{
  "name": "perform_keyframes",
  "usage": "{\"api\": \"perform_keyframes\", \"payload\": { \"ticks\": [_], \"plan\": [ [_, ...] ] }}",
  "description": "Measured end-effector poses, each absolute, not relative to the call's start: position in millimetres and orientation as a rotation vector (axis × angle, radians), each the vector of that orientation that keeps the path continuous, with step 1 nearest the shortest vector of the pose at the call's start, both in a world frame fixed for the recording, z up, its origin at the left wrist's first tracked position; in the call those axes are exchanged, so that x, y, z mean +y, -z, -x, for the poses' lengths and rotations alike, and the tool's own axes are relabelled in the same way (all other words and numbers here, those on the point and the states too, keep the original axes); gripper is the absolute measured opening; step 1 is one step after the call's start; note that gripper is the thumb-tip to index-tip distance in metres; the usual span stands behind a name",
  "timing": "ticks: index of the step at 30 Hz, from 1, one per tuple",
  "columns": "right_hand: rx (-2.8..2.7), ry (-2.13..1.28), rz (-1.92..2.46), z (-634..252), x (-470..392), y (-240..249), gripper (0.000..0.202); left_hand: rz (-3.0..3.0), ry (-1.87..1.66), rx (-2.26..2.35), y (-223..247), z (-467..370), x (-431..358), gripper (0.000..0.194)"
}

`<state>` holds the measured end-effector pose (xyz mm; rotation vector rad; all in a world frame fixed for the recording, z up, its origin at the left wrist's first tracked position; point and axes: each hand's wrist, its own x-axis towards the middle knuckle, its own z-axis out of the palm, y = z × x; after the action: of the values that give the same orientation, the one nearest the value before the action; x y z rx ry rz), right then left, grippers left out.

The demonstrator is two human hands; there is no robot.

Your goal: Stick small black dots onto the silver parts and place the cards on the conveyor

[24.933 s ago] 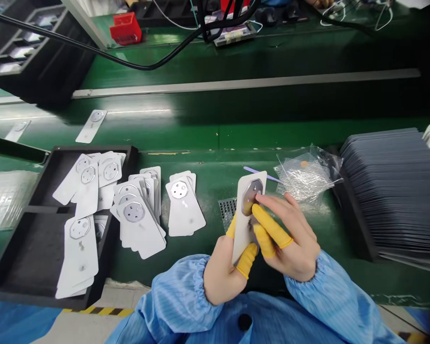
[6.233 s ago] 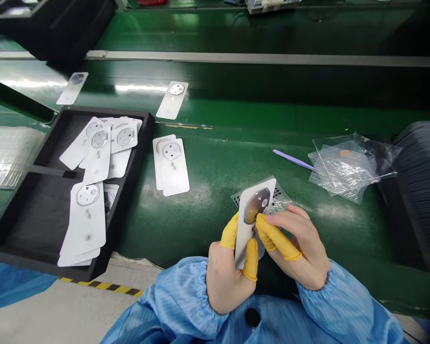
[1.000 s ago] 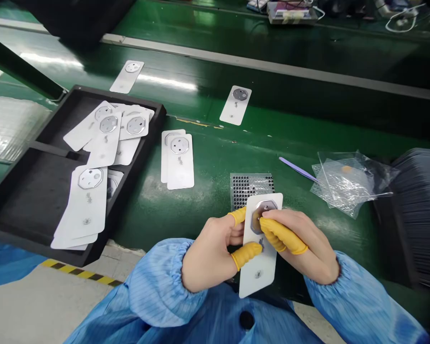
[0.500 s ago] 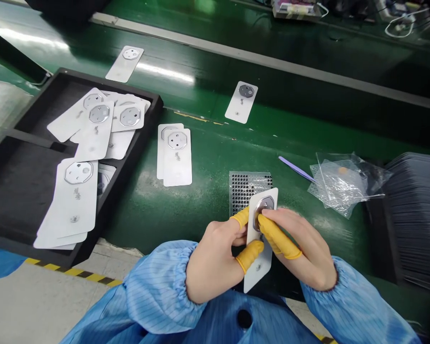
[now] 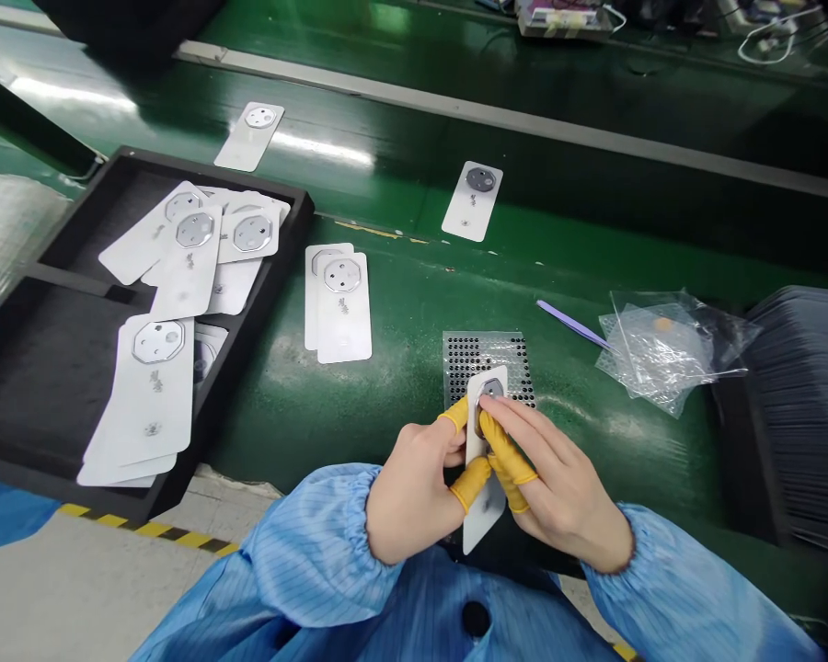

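My left hand (image 5: 418, 487) is closed round the left edge of a white phone back cover (image 5: 484, 515), finger and thumb in yellow finger cots. The cover is held tilted up, nearly edge-on to me, with its dark octagonal camera ring at the top. My right hand (image 5: 552, 473), also in yellow cots, has its fingers pressed together against the camera ring. Whether anything small is between those fingertips is hidden. Just behind the cover lies a clear sheet of small black dots (image 5: 465, 349) in rows, partly covered by the cover and my hands.
Several white back covers (image 5: 186, 262) lie in a black divided tray (image 5: 20, 368) at left. Two overlapping covers (image 5: 345, 322) rest on the green bench; single ones (image 5: 473, 202) lie farther back. Purple tweezers (image 5: 569, 322), clear plastic film (image 5: 662, 359) and stacked dark sheets (image 5: 810, 414) are at right.
Both hands and the held back cover have shifted slightly left, and the cover is turned more edge-on. My right fingers stay against the camera ring. The whole view has tilted a little.
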<state>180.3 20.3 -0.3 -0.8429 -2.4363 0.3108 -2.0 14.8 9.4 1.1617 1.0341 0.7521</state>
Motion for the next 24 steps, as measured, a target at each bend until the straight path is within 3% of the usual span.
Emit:
{"api": "perform_keyframes", "payload": {
  "ticks": [5,13,17,24],
  "plan": [
    [-2.147,-0.418,0.941,-182,26,-3,0.049,-0.826,-0.771,0.841,-19,-2,22,0.041],
    [-2.101,-0.425,0.942,-183,27,-16,0.051,-0.786,-0.819,0.778,-28,-2,23,0.037],
    [-1.786,-0.484,1.221,-184,20,-17,0.052,-0.720,-0.808,0.723,-30,-1,21,0.040],
    [-1.267,-0.820,1.337,-168,12,-11,0.046,-0.858,-0.961,0.856,-29,-11,22,0.020]
  ]
}}
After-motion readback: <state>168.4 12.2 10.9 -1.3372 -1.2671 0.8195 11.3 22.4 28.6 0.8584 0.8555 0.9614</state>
